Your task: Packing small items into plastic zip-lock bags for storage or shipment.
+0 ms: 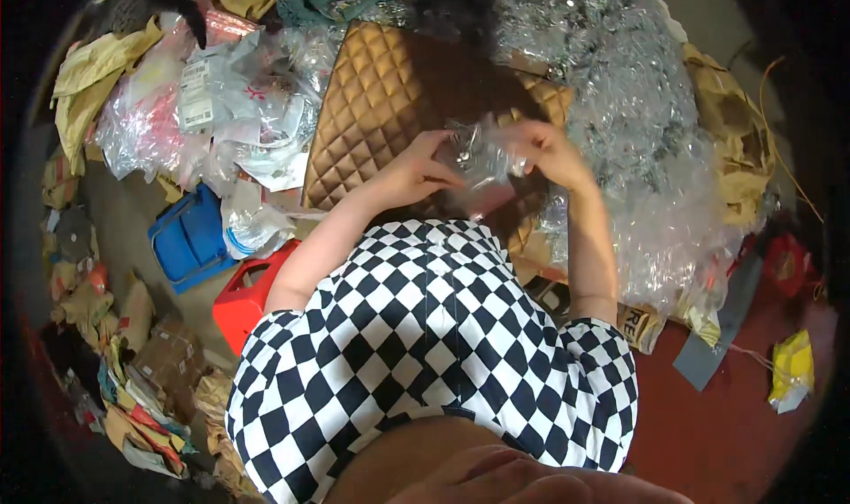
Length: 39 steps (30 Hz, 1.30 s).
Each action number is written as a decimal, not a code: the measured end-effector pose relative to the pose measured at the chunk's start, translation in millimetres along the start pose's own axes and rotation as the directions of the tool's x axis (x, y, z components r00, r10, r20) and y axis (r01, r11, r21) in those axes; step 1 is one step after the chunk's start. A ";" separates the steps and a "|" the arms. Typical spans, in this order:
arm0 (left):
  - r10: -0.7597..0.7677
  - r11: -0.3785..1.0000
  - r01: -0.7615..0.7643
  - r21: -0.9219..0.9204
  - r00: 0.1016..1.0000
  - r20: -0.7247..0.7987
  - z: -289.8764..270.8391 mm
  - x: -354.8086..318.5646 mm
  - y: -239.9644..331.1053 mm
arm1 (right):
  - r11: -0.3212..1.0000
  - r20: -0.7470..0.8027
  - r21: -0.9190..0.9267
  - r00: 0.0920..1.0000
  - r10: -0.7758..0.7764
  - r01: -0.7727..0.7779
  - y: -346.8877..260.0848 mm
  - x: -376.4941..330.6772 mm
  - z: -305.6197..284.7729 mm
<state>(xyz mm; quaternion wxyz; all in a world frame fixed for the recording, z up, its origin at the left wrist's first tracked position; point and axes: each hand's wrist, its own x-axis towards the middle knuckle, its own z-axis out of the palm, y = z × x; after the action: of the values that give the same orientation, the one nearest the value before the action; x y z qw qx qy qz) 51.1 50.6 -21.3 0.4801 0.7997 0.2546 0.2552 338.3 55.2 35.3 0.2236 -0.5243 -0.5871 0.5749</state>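
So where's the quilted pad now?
In the head view, the pad is upper centre, beneath the left hand and right hand, left of the silvery heap.

Clear plastic film looks glossy and crinkled; the quilted brown pad has a leathery sheen; the shirt is matt cloth; brown paper looks creased.

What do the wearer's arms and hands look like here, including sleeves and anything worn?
The left hand and right hand are ungloved, and both forearms are bare, with no watch or bracelet visible. The short sleeves carry a black-and-white checked pattern. The right hand is blurred, so finer details are unclear.
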 end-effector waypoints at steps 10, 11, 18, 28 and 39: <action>0.094 0.996 -0.094 -0.010 0.987 0.131 39.5 -9.6 36.9 | 0.942 0.035 0.326 0.997 0.069 -0.076 8.0 -58.4 25.3; 0.096 0.995 -0.095 -0.013 0.986 0.136 43.2 -12.5 33.4 | 0.941 0.031 0.328 0.997 0.072 -0.078 14.0 -62.5 27.2; -0.018 1.000 0.018 0.002 0.998 0.063 64.6 -14.6 30.0 | 0.886 -0.052 -0.461 0.995 -0.088 0.054 29.0 -67.9 50.4; 0.040 0.998 -0.045 0.032 0.989 0.141 55.2 2.6 40.2 | 0.766 0.039 -0.551 0.926 -0.374 0.333 1.6 -103.5 45.7; 0.268 0.960 -0.277 0.036 0.948 0.170 37.4 81.8 40.7 | 0.612 -0.196 -0.778 0.871 -0.450 0.141 0.0 -111.7 7.4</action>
<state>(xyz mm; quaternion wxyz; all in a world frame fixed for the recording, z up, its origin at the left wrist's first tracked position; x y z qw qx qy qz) 142.6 63.4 13.3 0.4356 0.8593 0.1090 0.2451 371.1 -45.5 71.4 0.1912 -0.5613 -0.7950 0.1282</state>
